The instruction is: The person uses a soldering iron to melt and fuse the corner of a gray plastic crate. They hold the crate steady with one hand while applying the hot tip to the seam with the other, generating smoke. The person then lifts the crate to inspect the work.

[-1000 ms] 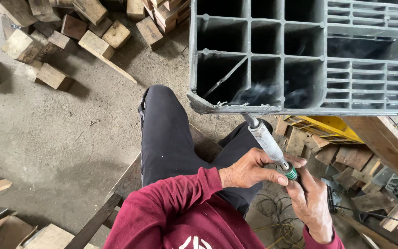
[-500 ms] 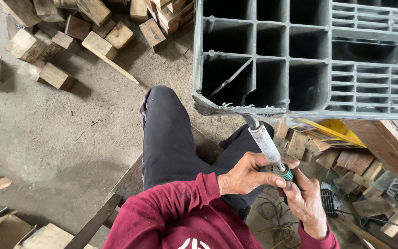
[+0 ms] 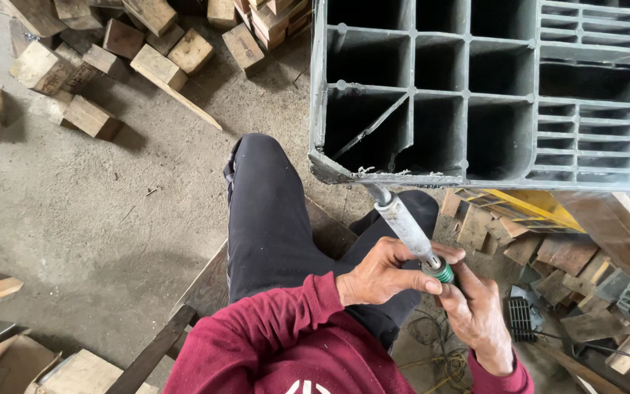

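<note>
**Both hands on a grey tool at the edge of a plastic pallet**

So the main thing here is a long grey cylindrical tool (image 3: 405, 225), sitting a bit right of centre in the frame and slanting from lower right up to upper left. Its tip end meets the bottom edge of a big grey plastic pallet (image 3: 432, 95), the grid kind with deep square cells, which fills the whole upper right. The bottom end of the tool has a green collar (image 3: 442, 273) on it.

The left hand (image 3: 380, 273) has its fingers curled around the lower part of the tool, thumb and fingertip pinched right up against that green collar. The right hand (image 3: 475, 310) comes in from below, fingers closed up around the butt of the tool just under the collar, so both hands are clamped on the same thing and touching each other.

Below that, a dark red sleeve (image 3: 271, 335) in the bottom centre, and a knee in dark trousers (image 3: 264, 211) sticking up mid-frame. The floor is bare concrete (image 3: 74, 211). Upper left has a loose pile of wooden blocks (image 3: 111, 51). Lower right, under the pallet, is a jumble of wood scraps (image 3: 548, 255) with something yellow (image 3: 526, 204) poking out, plus some thin cable (image 3: 432, 335) by the right wrist.
</note>
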